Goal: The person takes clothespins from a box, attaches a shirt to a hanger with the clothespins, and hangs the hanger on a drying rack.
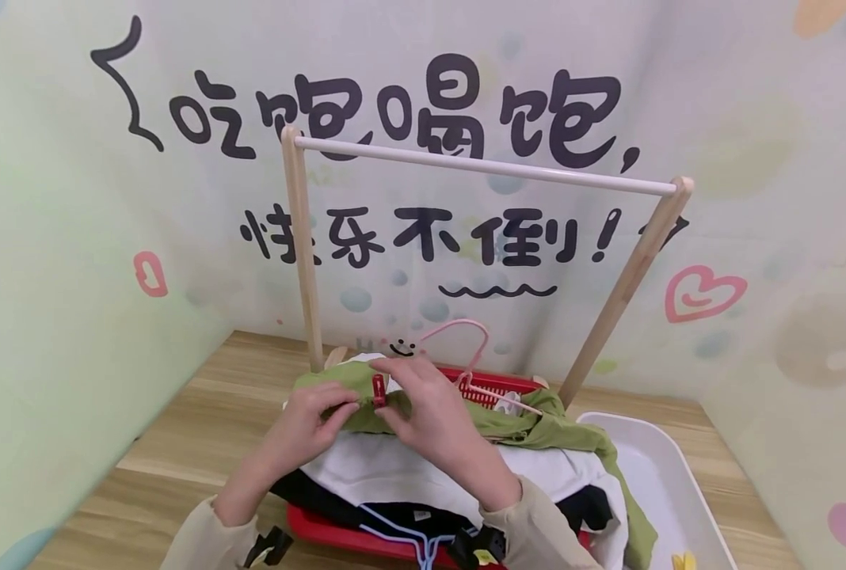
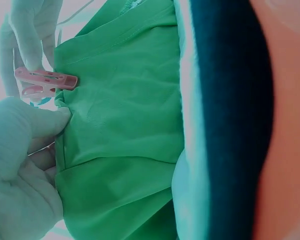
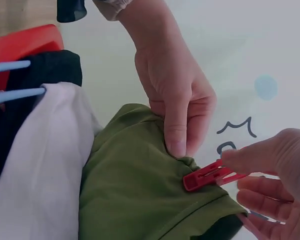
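A green garment [image 1: 344, 380] lies on top of the clothes, with a pink hanger [image 1: 466, 356] at its upper edge. My left hand [image 1: 316, 419] pinches that edge between thumb and fingers, just beside a red clothespin [image 3: 202, 176]. The clothespin's front end overlaps the green cloth, and its handles stick out past the edge. My right hand [image 1: 426, 404] has its thumb on one handle of the clothespin, the fingers curled on the other side. In the left wrist view the thumb of the right hand [image 2: 27, 42] overlaps the handle end.
Under the green garment are white clothing [image 1: 409, 475] and black clothing, with blue hangers [image 1: 423, 542] in front. A red basket [image 1: 323, 529] holds the pile. Behind stands a rack with a white rail [image 1: 487, 166]. A white tray [image 1: 651, 451] with a yellow item [image 1: 684, 560] sits at right.
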A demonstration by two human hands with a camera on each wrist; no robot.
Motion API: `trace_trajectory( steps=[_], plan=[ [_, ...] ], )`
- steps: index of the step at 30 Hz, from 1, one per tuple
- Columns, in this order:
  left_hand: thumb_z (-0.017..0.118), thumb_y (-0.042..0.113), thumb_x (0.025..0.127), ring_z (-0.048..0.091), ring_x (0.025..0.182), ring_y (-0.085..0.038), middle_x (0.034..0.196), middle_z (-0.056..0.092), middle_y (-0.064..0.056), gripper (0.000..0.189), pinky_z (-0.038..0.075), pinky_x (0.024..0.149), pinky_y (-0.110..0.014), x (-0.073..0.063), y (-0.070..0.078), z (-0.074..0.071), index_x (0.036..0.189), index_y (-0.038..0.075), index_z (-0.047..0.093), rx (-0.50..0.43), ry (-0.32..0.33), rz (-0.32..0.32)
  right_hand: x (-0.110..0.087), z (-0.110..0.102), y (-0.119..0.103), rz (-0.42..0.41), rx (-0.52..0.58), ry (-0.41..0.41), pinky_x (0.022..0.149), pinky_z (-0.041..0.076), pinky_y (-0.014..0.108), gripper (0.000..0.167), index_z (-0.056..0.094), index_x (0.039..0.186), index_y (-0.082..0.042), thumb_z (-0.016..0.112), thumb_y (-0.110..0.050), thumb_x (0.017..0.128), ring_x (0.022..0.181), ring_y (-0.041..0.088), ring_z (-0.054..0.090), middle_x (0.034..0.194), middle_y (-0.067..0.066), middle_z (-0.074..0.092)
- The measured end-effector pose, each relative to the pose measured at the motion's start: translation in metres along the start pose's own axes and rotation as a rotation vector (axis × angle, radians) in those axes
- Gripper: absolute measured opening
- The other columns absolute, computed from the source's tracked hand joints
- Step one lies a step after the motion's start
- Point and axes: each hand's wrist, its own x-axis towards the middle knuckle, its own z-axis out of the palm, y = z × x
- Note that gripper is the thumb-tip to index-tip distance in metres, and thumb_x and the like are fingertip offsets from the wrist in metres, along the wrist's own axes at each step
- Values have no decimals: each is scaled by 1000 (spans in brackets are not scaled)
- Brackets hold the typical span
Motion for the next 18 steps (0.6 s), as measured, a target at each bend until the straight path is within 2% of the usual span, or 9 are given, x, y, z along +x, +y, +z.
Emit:
trace_trajectory(
  steps=[2,8,13,18],
  plan=[
    [69,-15,71,59,68,-10,77,67,-5,16,48,61,-17,-1,-1,0,80,-2,69,5,-13,-23,-3,-3,-1,15,-3,-3,100,41,38,49,61,115,-5,81,-4,70,102,19,58,109,7,64],
    [69,-14,72,60,70,-11,78,67,-5,16,51,62,-24,-1,1,-1,81,-1,70,16,-26,-61,-17,-15,-1,39,18,38,85,49,27,45,64,111,-5,81,-2,70,99,18,57,105,4,64],
    [69,-14,72,61,70,-12,78,67,-5,16,52,62,-27,-1,2,-1,81,-1,70,24,-26,-66,-32,-27,1,54,34,64,83,49,29,42,64,109,-6,80,-1,70,98,16,57,104,2,64],
    [70,-14,72,61,70,-12,79,68,-5,16,53,62,-28,-2,1,-2,81,-1,70,36,-36,-80,-51,-42,7,77,-15,92,78,51,30,44,64,108,-8,81,0,68,95,15,57,102,1,65]
  ],
)
